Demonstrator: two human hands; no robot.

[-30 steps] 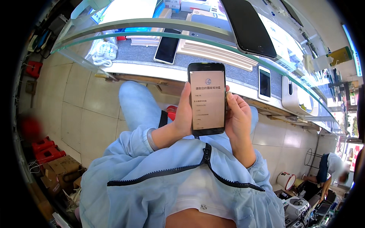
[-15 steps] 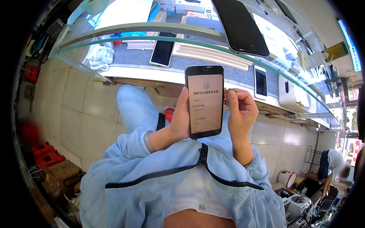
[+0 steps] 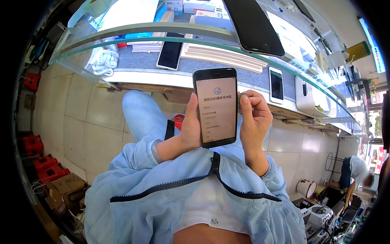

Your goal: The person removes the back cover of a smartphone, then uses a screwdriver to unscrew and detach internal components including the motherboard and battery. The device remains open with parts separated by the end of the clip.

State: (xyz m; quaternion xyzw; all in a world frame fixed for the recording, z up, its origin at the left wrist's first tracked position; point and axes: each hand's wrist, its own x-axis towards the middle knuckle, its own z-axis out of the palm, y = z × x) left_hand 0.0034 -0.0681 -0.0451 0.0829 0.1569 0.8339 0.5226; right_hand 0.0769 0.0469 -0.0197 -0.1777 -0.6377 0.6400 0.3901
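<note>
My left hand [image 3: 190, 129] is wrapped round the left side of a black smartphone [image 3: 217, 110], its thumb along the edge. The phone is held upright over my lap, its lit screen showing a pale page with a round blue icon and lines of text. At the phone's upper right edge, my right hand [image 3: 254, 118] is closed in a pinch, thumb against bent forefinger. A tiny dark bit shows at its fingertips, too small to name. Whether that bit touches the phone cannot be seen clearly.
Ahead is a glass display counter [image 3: 183, 40] with a large black phone [image 3: 260, 30] on top. Inside lie two white-framed phones, the left one [image 3: 170, 53] and the right one [image 3: 276, 84], and bundled white cables [image 3: 105, 59]. A person [image 3: 353, 175] bends over equipment at far right.
The phone and both hands have shifted slightly left in view, and the phone tilts a little more. My right hand keeps its pinch beside the phone's edge. The screen's page looks the same.
</note>
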